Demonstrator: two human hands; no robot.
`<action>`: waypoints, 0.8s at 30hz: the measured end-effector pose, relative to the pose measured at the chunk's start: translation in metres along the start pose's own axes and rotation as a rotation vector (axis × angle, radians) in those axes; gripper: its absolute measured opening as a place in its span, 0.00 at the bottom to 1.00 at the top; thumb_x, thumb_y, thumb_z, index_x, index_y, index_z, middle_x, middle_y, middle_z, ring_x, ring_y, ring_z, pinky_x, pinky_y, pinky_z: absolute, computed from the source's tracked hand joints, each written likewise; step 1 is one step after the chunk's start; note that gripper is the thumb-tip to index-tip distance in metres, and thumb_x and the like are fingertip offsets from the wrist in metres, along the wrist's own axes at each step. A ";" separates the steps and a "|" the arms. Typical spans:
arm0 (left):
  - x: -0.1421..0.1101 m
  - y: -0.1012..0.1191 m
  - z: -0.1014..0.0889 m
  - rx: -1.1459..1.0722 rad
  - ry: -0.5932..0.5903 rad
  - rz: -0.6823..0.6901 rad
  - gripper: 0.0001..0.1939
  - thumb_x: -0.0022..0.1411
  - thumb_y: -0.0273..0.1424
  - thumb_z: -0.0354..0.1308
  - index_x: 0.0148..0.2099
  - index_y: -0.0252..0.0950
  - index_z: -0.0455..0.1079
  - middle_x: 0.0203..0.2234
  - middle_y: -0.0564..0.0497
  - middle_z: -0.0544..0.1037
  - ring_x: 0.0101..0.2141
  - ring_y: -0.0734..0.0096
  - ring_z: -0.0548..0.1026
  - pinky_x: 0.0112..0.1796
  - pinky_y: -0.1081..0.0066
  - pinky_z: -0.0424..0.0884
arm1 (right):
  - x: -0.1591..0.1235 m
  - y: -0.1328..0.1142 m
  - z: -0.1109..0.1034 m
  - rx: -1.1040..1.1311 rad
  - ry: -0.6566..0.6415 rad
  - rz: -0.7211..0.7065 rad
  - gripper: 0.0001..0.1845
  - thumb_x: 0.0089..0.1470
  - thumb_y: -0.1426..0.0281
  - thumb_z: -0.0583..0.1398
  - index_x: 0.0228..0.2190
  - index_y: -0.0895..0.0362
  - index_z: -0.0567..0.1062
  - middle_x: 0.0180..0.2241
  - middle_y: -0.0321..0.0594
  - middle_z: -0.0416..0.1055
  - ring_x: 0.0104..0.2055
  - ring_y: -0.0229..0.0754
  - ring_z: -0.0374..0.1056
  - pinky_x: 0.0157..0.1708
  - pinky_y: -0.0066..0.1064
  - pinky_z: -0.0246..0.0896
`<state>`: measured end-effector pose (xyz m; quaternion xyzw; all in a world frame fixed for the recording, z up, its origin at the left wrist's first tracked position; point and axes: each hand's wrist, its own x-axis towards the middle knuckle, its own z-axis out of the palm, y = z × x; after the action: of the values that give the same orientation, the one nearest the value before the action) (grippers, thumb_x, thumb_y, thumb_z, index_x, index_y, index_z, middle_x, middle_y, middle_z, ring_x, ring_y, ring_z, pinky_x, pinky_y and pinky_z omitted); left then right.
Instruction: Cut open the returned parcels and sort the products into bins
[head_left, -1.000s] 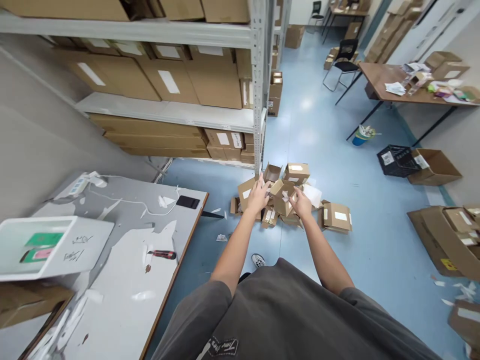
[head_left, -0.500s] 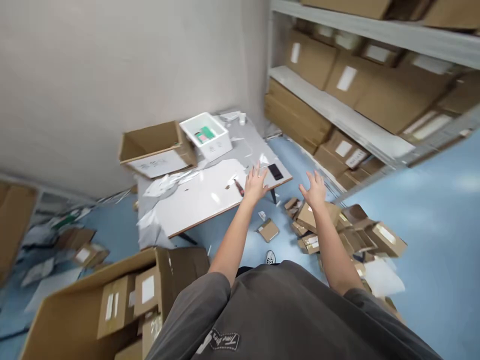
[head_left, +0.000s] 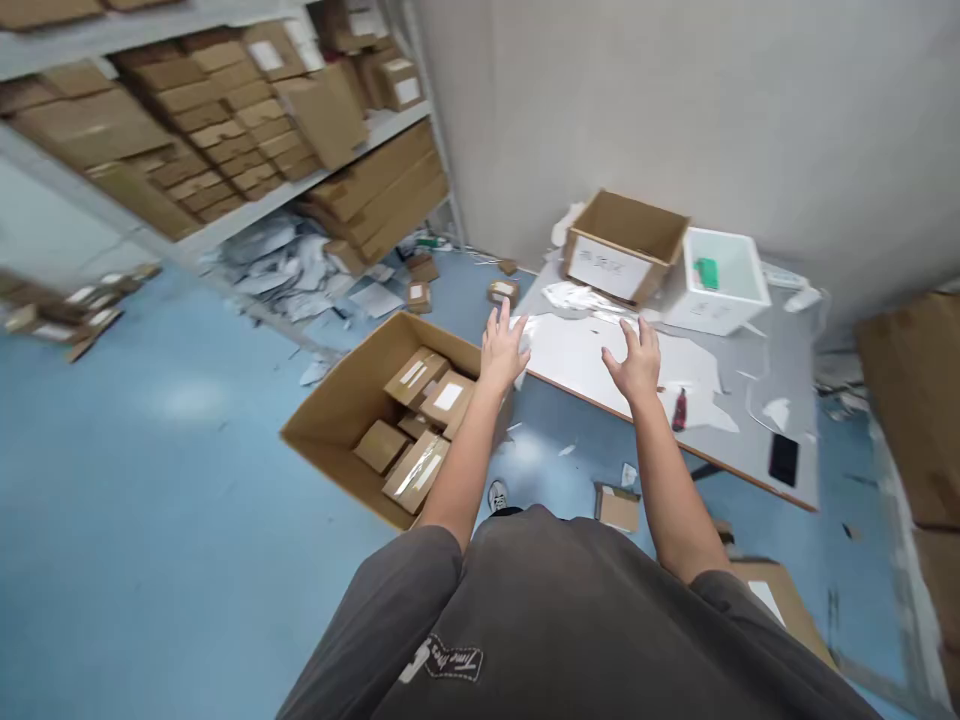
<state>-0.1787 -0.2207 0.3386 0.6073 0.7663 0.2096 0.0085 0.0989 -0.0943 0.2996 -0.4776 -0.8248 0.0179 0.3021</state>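
Observation:
Both my hands are stretched out in front of me with fingers spread and nothing in them. My left hand is seen over the gap between a large cardboard box and the table's left end. Inside that large box lie several small cartons. My right hand appears in front of the white sheet on the grey table. To its right lies a red-handled tool, its kind too blurred to tell. An open cardboard box and a white bin stand behind on the table.
A black phone lies near the table's right corner. Shelves of cartons rise at the upper left, with crumpled packaging beneath. A flattened carton lies on the blue floor. More boxes stand at the right.
My view has swung left, so the table now sits further right and the large box and left shelves come into sight. Both hands stay raised, spread and holding nothing.

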 end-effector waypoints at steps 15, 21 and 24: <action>-0.183 -0.262 -0.106 0.157 0.202 -0.775 0.43 0.64 0.33 0.68 0.77 0.44 0.56 0.80 0.46 0.38 0.76 0.37 0.43 0.69 0.38 0.60 | 0.045 -0.350 0.185 0.306 -0.364 -0.672 0.37 0.64 0.60 0.61 0.71 0.55 0.63 0.74 0.55 0.51 0.75 0.66 0.48 0.68 0.63 0.55; -0.223 -0.253 -0.069 0.120 0.176 -0.978 0.44 0.63 0.35 0.70 0.76 0.44 0.57 0.80 0.45 0.38 0.76 0.36 0.45 0.70 0.38 0.59 | 0.019 -0.363 0.225 0.345 -0.548 -0.792 0.37 0.64 0.62 0.62 0.70 0.55 0.64 0.74 0.56 0.53 0.74 0.67 0.48 0.68 0.62 0.54; -0.244 -0.241 -0.033 0.083 0.155 -1.073 0.43 0.63 0.34 0.70 0.76 0.44 0.58 0.80 0.45 0.38 0.76 0.38 0.46 0.70 0.42 0.60 | -0.005 -0.357 0.251 0.351 -0.650 -0.836 0.36 0.63 0.62 0.62 0.69 0.55 0.65 0.74 0.56 0.53 0.74 0.67 0.49 0.67 0.61 0.55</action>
<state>-0.3473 -0.5014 0.2299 0.1133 0.9747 0.1896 0.0336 -0.3060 -0.2273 0.2058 -0.0220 -0.9794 0.1801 0.0885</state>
